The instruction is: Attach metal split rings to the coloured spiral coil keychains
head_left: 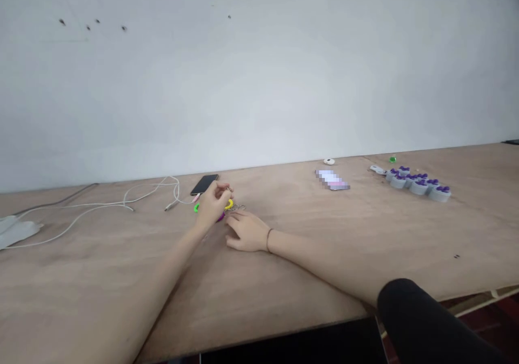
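My left hand is raised above the plywood table, its fingertips pinched on a small yellow plastic piece. A thin metal ring trails from that piece. A green plastic bit shows behind the left hand, and a magenta piece peeks out below it. These small items are partly hidden, so their exact form is unclear. My right hand rests on the wood with loose fingers, next to the magenta piece and holding nothing.
A black smartphone lies near the wall with a white cable looping left towards a white cloth. Several grey cups with purple tops stand at right, beyond a pixelated flat item. A dark-clothed leg shows at the lower right.
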